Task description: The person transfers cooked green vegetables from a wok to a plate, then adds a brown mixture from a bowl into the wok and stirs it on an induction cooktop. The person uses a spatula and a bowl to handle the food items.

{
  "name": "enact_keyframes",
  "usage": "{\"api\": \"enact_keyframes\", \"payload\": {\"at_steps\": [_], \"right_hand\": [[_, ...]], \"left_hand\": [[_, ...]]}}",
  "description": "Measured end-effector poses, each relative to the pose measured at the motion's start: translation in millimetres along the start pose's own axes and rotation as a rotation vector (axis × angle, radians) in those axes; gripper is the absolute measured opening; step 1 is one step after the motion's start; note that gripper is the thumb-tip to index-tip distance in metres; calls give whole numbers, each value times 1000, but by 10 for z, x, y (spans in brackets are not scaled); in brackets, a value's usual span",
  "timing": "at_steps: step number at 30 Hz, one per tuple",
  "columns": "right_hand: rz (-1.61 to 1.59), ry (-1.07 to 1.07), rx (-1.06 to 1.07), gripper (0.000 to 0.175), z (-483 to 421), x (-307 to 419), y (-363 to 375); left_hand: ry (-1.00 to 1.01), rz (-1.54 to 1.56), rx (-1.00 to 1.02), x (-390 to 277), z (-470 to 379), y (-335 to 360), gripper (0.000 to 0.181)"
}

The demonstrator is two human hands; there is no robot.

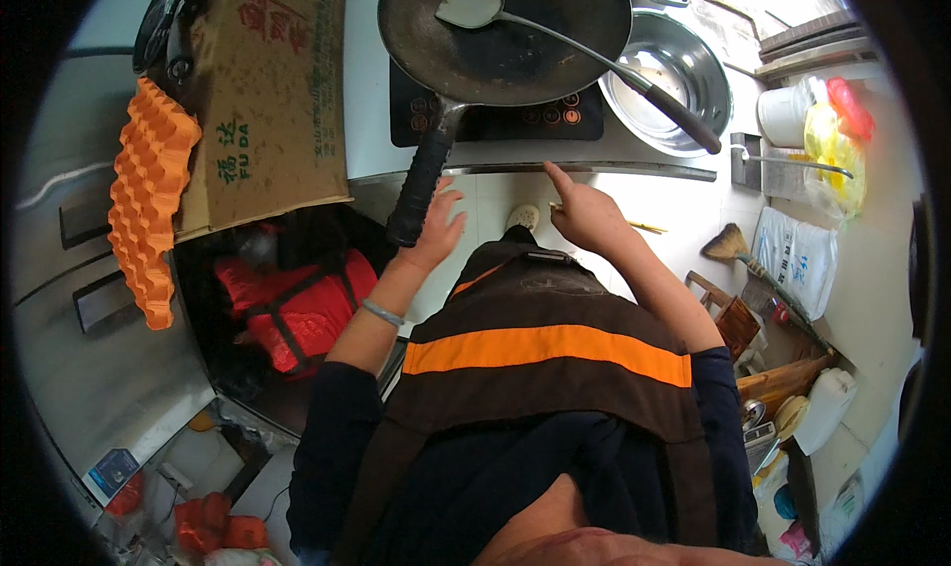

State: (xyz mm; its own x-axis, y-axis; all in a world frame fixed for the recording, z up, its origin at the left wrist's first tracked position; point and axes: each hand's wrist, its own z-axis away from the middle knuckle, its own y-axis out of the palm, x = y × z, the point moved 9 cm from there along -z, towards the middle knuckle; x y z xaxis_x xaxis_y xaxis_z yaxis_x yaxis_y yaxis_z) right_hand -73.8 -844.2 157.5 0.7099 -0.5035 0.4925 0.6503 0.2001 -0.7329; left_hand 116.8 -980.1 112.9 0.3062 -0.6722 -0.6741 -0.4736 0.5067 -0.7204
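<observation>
A wok [513, 53] sits on a black induction cooktop [505, 124], its dark wrapped handle [423, 172] reaching toward me. A metal spatula [472, 5] lies across the wok, its black grip over a steel basin [669, 76]. My left hand [438, 220] is beside and partly behind the wok handle, fingers apart, holding nothing visible. My right hand [587, 209] has its index finger extended at the counter's front edge [579, 168]. Its other fingers are curled around thin yellowish chopsticks [646, 226], which show on both sides of the hand.
Left of the cooktop stands a cardboard box [282, 105], with an orange egg tray [148, 202] beside it. A red bundle with dark straps [304, 306] lies below the counter. On the right are a brush [724, 243], a white packet [799, 261] and plastic bags [836, 150].
</observation>
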Motion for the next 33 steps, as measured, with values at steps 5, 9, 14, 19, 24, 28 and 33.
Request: {"api": "enact_keyframes", "payload": {"at_steps": [5,9,14,19,24,28,33], "right_hand": [[-40,60,18,71,100,-140,57],[-88,87,-12,68,210,-242,58],[-170,77,-75,67,376,-379,91],[-203,114,-69,66,449,-555,165],[-235,80,-78,63,504,-561,168],[-249,94,-84,62,532,-593,155],[-274,84,-104,62,527,-644,160]], "left_hand": [[26,-355,-110,-456,-438,77,39],[-178,-363,10,-379,-783,180,40],[-188,-261,-35,-459,-830,108,40],[-274,-324,61,-405,-869,158,38],[-173,-317,-68,-437,-939,45,37],[-97,-352,-12,-652,-846,154,36],[108,-288,27,-1194,-899,507,36]]}}
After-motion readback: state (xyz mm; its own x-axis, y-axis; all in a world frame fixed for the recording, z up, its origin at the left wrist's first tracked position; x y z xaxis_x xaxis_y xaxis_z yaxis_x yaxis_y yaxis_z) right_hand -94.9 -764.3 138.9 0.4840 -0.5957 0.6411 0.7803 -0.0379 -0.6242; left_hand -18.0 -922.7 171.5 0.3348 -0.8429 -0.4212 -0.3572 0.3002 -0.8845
